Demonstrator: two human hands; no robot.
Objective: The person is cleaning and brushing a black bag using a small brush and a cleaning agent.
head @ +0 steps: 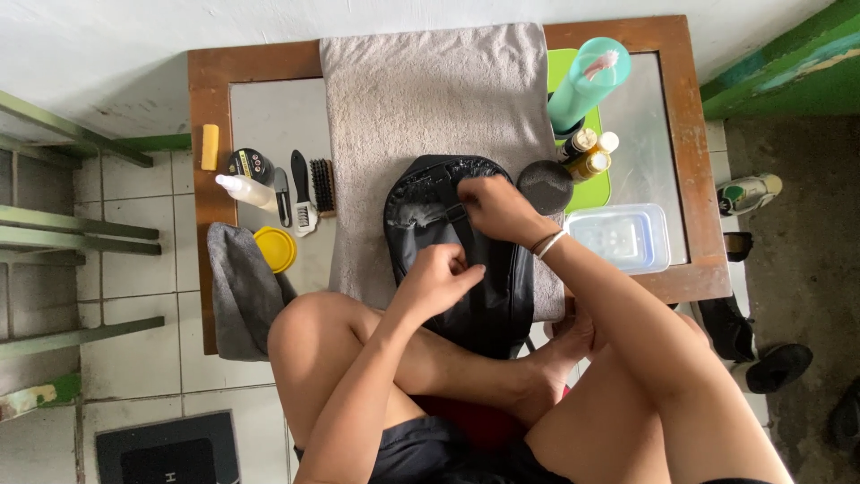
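**A:** What are the hands doing?

**B:** A seated person, legs crossed, works at a low wooden table (pixel 690 116) seen from above. A black backpack (pixel 466 260) lies on a grey towel (pixel 421 99) in the middle of the table, its near end hanging over the edge toward the lap. The left hand (pixel 436 280) is curled almost closed, fingers pinching the fabric on the bag's near half. The right hand (pixel 495 206), a bracelet at its wrist, is closed on a strap or seam near the far end, where pale foam or soap shows.

**A:** What might go wrong?

**B:** As I judge it, a hard pull toward the lap could drag bag and towel off the near edge. Just right of the right hand stand a dark round brush (pixel 545 186), small bottles (pixel 589 154) and a tall teal bottle (pixel 587 82); a swinging elbow could knock them over. A clear lidded box (pixel 621 237) sits under that forearm. Brushes (pixel 312 190), a white spray bottle (pixel 244 190) and a yellow lid (pixel 275 248) lie well apart on the left.
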